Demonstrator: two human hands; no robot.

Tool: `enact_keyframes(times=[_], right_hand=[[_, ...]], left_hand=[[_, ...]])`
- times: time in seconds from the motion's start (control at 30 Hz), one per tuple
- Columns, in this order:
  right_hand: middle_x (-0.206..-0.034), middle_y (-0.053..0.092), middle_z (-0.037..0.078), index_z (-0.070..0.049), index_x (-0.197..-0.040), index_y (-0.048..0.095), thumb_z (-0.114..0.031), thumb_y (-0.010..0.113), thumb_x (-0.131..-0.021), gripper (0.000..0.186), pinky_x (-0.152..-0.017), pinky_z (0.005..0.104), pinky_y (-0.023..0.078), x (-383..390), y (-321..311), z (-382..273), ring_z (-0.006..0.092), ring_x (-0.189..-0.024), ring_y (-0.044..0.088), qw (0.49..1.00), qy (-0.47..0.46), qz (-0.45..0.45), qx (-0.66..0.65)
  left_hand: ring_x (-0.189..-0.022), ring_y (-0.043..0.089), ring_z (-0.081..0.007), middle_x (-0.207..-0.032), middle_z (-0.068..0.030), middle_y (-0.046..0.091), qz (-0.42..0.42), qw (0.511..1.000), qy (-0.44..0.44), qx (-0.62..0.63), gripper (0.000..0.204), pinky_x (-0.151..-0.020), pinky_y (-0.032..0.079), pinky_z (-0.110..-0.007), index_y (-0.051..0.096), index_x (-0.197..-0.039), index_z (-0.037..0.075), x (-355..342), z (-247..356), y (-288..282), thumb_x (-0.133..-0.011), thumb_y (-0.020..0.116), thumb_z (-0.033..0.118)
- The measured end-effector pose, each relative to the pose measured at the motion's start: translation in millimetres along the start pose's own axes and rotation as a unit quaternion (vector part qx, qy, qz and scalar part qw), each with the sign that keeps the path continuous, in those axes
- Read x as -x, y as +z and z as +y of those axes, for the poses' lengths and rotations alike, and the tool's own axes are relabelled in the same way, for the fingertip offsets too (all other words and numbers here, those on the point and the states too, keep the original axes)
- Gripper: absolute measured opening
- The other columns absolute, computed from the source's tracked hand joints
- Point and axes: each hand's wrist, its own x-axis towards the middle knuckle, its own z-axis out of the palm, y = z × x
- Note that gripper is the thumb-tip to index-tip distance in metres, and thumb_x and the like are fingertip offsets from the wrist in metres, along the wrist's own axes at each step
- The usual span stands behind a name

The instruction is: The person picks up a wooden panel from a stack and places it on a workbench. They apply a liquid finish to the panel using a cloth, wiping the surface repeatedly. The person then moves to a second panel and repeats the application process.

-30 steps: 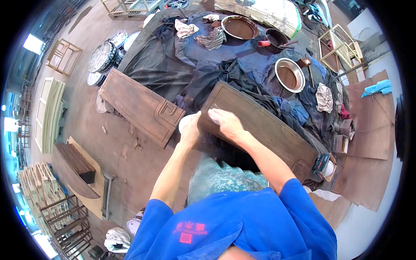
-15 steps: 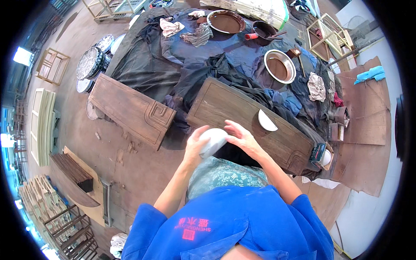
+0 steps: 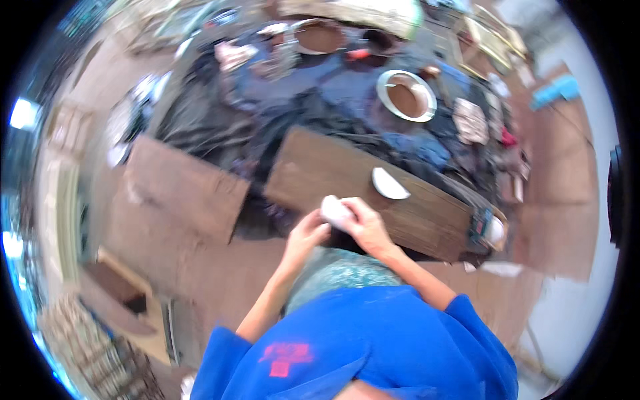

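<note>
A small folded white disc (image 3: 335, 212), blurred, is held in front of my body over the near edge of a dark wooden board. My right hand (image 3: 367, 230) is closed on its right side with fingers across the top. My left hand (image 3: 305, 237) has curled fingers against the disc's lower left; its fingertips are smeared by motion. A white half-round piece (image 3: 390, 184), like a disc folded in two, lies on the wooden board (image 3: 333, 163) just beyond my right hand.
Another brown board (image 3: 180, 190) is at the left. Cloth-covered worktop beyond holds a metal basin of brown liquid (image 3: 407, 97), a second basin (image 3: 319, 37), a dark pan (image 3: 380, 43) and crumpled rags (image 3: 471, 121). A small box (image 3: 493, 230) sits at the board's right end.
The white piece between my hands has become smaller and more folded. My hands have drawn closer together, fingers now curled round it. The whole view has shifted and blurred.
</note>
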Motion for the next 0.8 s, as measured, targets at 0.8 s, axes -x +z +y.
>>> enact_keyframes(times=[0.8], right_hand=[[-0.103, 0.077, 0.013, -0.005, -0.108, 0.074, -0.007, 0.067, -0.093, 0.017, -0.086, 0.0399, 0.057, 208, -353, 220, 0.0279, -0.093, 0.074, 0.779, 0.136, 0.603, 0.102]], left_hand=[[-0.102, 0.068, -0.0178, -0.111, -0.0104, 0.073, -0.156, 0.902, -0.07, -0.395, 0.032, -0.087, 0.056, -0.031, 0.068, -0.129, -0.003, -36, -24, 168, -0.101, 0.062, 0.012]])
